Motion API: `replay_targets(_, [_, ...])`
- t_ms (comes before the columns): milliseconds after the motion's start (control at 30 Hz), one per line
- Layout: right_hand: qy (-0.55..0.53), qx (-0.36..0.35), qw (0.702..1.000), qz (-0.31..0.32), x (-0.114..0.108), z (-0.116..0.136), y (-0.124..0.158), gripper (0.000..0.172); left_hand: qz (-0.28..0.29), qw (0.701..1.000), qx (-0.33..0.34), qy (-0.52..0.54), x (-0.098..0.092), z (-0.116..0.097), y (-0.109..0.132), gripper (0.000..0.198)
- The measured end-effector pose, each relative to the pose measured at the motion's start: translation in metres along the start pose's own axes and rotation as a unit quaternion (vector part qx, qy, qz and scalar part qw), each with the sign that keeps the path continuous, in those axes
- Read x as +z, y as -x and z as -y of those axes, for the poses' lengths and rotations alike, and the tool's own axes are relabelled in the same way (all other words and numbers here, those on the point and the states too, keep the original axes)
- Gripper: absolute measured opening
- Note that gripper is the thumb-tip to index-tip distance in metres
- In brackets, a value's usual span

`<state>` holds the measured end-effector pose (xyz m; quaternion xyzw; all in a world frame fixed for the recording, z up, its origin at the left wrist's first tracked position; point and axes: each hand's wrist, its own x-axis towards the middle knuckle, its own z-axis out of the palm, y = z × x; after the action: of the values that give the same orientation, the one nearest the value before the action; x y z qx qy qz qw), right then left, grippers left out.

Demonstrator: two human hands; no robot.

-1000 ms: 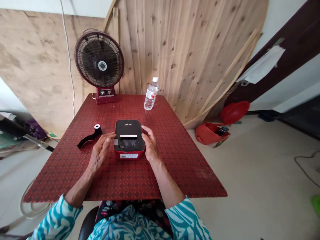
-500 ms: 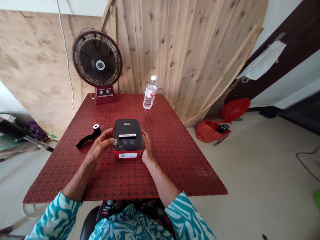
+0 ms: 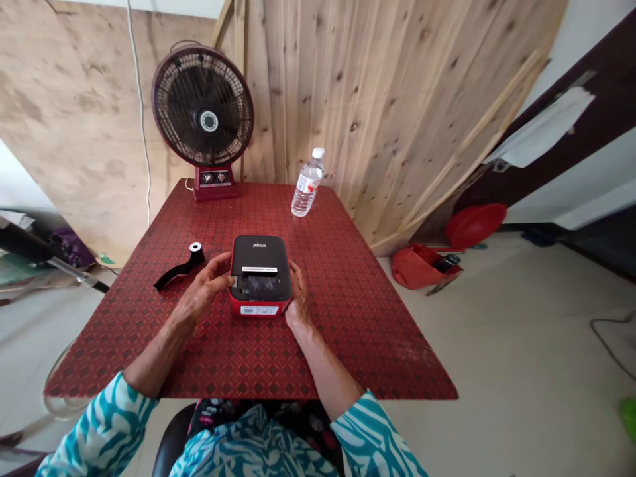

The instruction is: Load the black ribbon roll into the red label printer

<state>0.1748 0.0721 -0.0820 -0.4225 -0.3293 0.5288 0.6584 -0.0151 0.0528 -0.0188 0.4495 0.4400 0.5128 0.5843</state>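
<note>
A small black-topped label printer (image 3: 260, 255) with a red base sits on the red patterned table (image 3: 358, 344), white stickers on its top and front. My left hand (image 3: 205, 286) holds its left side, the thumb resting on the top near a small pale tab at the left edge. Around the right side curls my right hand (image 3: 297, 299), its fingers partly hidden behind the printer. Left of the printer stands a small roll of black tape or ribbon (image 3: 195, 254) with a white core, its loose end trailing over the tabletop.
At the back left of the table stands a dark red electric fan (image 3: 216, 182). A clear plastic water bottle (image 3: 304, 195) is upright near the back edge. On the floor to the right lie a red bag (image 3: 415, 268) and a red round basin (image 3: 474, 225).
My view has shifted slightly, so the scene sits a little farther right in the picture. Both hands stay on the printer's sides.
</note>
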Motion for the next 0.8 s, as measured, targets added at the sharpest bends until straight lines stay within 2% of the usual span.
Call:
replay_targets(267, [0.007,-0.003,1.0,0.003,-0.001,-0.002,0.0,0.04,0.001,0.999,0.011,-0.042,-0.002,0.006,-0.002,0.066])
replay_targets(500, [0.024,-0.018,0.999,0.009,-0.002,0.0,0.0,0.04,0.004,0.997,0.02,-0.074,-0.002,0.004,0.0,0.067])
replay_targets(667, [0.026,-0.027,0.999,0.02,-0.003,0.0,-0.001,0.043,-0.007,0.997,0.0,-0.083,-0.001,-0.004,0.002,0.068])
replay_targets(733, [0.028,-0.028,0.999,0.025,-0.003,0.0,-0.001,0.044,-0.026,0.988,0.031,-0.148,-0.001,-0.012,0.002,0.058])
replay_targets(800, [0.034,-0.034,0.998,0.027,-0.003,0.0,-0.001,0.045,-0.04,0.956,0.112,-0.267,0.001,-0.023,0.001,0.039])
